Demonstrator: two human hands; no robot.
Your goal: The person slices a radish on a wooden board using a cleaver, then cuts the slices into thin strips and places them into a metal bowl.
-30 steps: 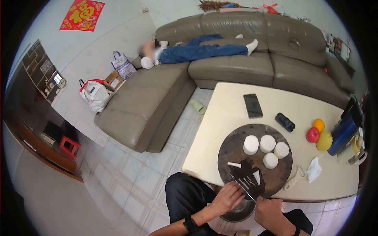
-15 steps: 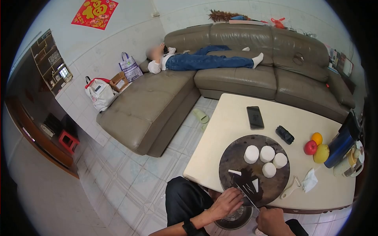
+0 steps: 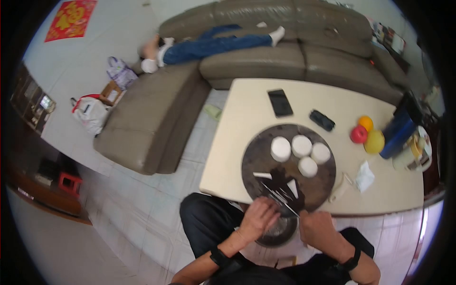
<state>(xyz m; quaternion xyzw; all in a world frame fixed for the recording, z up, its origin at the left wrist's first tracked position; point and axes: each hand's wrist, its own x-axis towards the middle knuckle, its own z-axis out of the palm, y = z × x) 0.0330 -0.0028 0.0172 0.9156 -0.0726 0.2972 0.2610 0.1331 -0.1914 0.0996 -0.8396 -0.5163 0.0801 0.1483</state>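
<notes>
My right hand [image 3: 323,232] is closed round the handle end of a knife [image 3: 287,205], whose thin blade points up and left over the round dark board [image 3: 251,156]. At the board's near edge, beside the blade, my left hand [image 3: 260,216] has its fingers bent and pressed together; what they hold, if anything, is hidden. Thin white strips and a white wedge [image 3: 292,188] lie on a wet dark patch near the blade, with another white piece [image 3: 262,175] to the left. Several thick white round pieces [image 3: 301,146] stand farther back on the board.
The cream table [image 3: 223,147] bears a phone [image 3: 280,103], a black object [image 3: 322,120], fruit [image 3: 374,141], a blue flask [image 3: 399,128], a peeler [image 3: 340,189] and a tissue [image 3: 365,176]. A metal bowl [image 3: 277,233] is below the edge. A person [image 3: 213,47] lies on the sofa.
The view has tilted down and shifted, so table and board appear higher and farther left. Both my hands remain by the knife at the board's near edge.
</notes>
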